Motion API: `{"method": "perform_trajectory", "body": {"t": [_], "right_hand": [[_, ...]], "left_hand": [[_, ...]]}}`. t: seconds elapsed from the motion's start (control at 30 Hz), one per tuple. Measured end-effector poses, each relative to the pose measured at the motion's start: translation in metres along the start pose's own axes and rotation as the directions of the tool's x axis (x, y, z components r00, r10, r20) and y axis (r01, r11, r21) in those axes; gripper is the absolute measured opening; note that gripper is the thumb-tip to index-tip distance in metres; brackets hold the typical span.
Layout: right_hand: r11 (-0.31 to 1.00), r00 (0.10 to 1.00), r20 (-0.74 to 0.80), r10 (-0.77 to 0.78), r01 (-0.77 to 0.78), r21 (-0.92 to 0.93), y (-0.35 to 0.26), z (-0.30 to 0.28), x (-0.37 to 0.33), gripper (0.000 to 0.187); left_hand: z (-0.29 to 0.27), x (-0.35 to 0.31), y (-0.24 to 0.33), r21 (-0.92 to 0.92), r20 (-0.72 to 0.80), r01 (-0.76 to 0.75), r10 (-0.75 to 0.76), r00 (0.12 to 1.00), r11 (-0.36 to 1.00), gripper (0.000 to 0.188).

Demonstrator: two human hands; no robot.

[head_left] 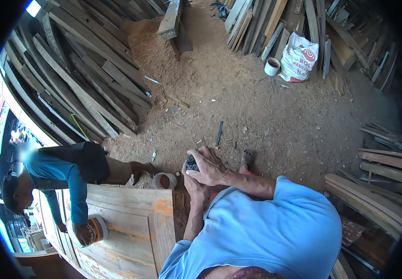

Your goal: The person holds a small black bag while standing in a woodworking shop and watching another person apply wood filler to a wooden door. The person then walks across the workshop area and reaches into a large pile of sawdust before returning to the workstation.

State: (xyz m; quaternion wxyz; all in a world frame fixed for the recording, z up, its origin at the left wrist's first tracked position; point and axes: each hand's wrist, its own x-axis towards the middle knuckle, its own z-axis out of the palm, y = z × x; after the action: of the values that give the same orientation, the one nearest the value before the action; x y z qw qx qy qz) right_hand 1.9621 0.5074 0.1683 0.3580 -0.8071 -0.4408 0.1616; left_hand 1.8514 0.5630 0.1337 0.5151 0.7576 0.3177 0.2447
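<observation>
In front of my blue shirt, my two hands are closed together around a small dark, crumpled thing, mostly covered by the fingers. My right hand lies over it from the right. Beneath and to the left, my left hand holds it from the other side. Just left of them stands a small open round container with brown stuff inside. A pale panelled wooden door with orange patches lies at the lower left, its end close to my left forearm.
At the left, a co-worker in a teal top bends over the door, a hand at a white tub. Long boards lean at the far left. A white sack and pale pot stand far right. A dark strip lies on the ground.
</observation>
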Motion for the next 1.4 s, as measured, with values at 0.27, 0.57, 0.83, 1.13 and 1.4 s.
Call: {"method": "perform_trajectory", "body": {"t": [0.27,0.57,0.83,1.13,1.4], "right_hand": [[0.922,0.919,0.324,-0.227,0.096,0.375,0.083,-0.105,0.078,0.095],[0.94,0.811,0.475,-0.342,0.291,0.18,0.167,-0.177,0.109,0.083],[0.997,0.845,0.529,-0.08,0.066,0.045,0.189,-0.218,0.147,0.067],[0.986,0.906,0.407,-0.115,0.053,0.16,0.228,-0.211,0.199,0.061],[0.999,0.88,0.475,0.011,0.01,-0.042,0.215,-0.197,0.316,0.063]], "left_hand": [[0.028,0.082,0.017,-0.146,0.307,0.089,-0.041,0.951,0.985,0.055],[0.118,0.162,0.025,-0.043,0.568,-0.082,0.092,0.818,0.996,0.081],[0.174,0.202,-0.003,-0.08,0.531,0.319,-0.23,0.815,0.944,0.094],[0.158,0.263,-0.005,-0.558,0.675,0.438,0.08,0.733,0.705,0.07],[0.141,0.362,-0.011,-0.485,0.699,0.296,0.162,0.697,0.823,0.06]]}}
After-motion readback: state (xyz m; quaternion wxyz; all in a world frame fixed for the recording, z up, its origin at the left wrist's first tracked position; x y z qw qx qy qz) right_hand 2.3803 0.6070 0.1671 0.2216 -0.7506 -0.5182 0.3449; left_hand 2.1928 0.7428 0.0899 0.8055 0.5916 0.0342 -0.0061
